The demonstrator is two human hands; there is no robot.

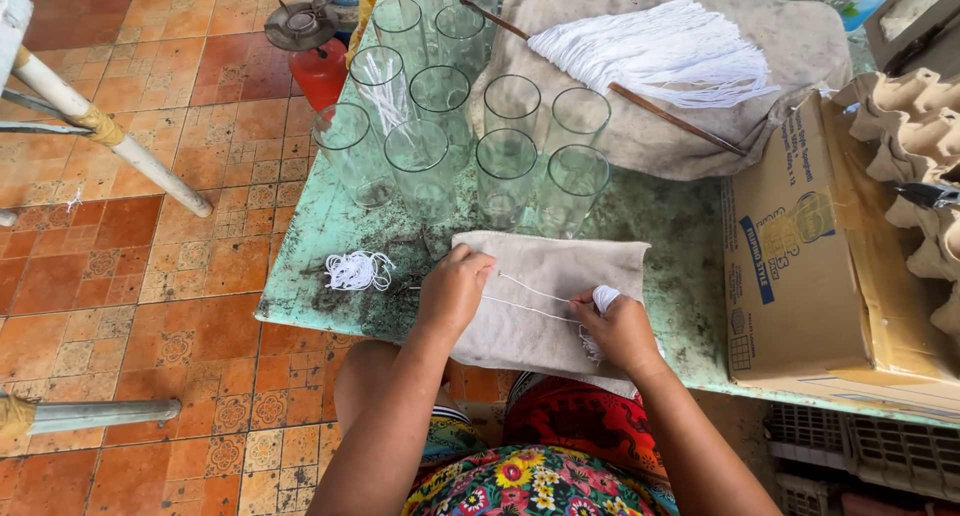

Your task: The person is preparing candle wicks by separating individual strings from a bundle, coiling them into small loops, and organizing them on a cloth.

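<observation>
Nearest the person, the right hand [622,328] grips a small bundle of white string [604,298], fingers curled tight around it. A thin, pale strand runs taut from it toward nine o'clock to the left hand [452,288], whose fingers pinch its end. Both hands rest on a folded grey cloth [545,296] on the worn green desk [665,236]. At ten o'clock lies a loose string coil [360,270]. Farther, at twelve o'clock, stand clear glasses [505,171], then a white tassel bundle [665,51].
</observation>
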